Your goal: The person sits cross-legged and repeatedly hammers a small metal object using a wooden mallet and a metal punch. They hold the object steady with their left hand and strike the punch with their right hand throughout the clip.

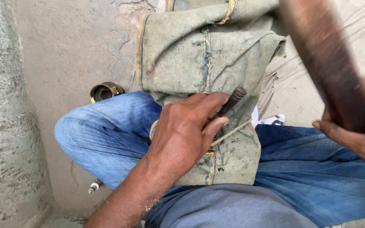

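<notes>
I sit cross-legged in blue jeans on a concrete floor. My left hand [186, 131] pinches a short dark metal rod [233, 99] upright against a folded, worn grey-green denim cloth [199, 50] that lies over my lap. My right hand [355, 131] is at the right edge, closed around the handle of a thick, dark brown tool [326, 59] that slants up toward the top of the frame and is blurred. The tool's head is out of view.
A round brass-coloured ring part [105, 90] rests on the floor behind my left knee. A small spark plug [93, 185] lies on the floor at lower left. A rough concrete wall [1, 114] runs along the left. Pale sheeting [300, 97] covers the ground at right.
</notes>
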Tool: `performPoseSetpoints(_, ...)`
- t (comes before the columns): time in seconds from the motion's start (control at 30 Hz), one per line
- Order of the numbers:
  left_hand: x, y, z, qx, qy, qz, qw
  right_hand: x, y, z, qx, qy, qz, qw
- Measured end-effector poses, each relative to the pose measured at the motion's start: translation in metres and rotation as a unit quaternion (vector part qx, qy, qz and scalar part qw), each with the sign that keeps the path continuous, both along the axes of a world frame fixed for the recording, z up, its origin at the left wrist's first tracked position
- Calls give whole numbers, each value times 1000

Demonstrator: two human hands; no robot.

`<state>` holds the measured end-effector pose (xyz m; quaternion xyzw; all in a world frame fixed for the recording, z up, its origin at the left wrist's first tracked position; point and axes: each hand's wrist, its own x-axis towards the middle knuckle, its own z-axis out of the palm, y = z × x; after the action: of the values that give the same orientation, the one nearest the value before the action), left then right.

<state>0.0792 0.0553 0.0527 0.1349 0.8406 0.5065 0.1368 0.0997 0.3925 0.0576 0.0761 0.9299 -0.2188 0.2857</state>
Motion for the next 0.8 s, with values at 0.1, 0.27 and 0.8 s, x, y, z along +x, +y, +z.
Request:
performPoseSetpoints(0.1, -7, 5, 2, -22, -1, -39, 999, 21, -8, 2, -53, 82, 21, 995)
performPoseSetpoints(0.27, -11, 10, 5, -76, -25, -83, 993, 42, -21, -4, -133, 119, 56, 982)
performPoseSetpoints(0.8, 16, -5, -23, 50, -84, 133, 986, -22, 9, -19, -31, 160, 113, 980)
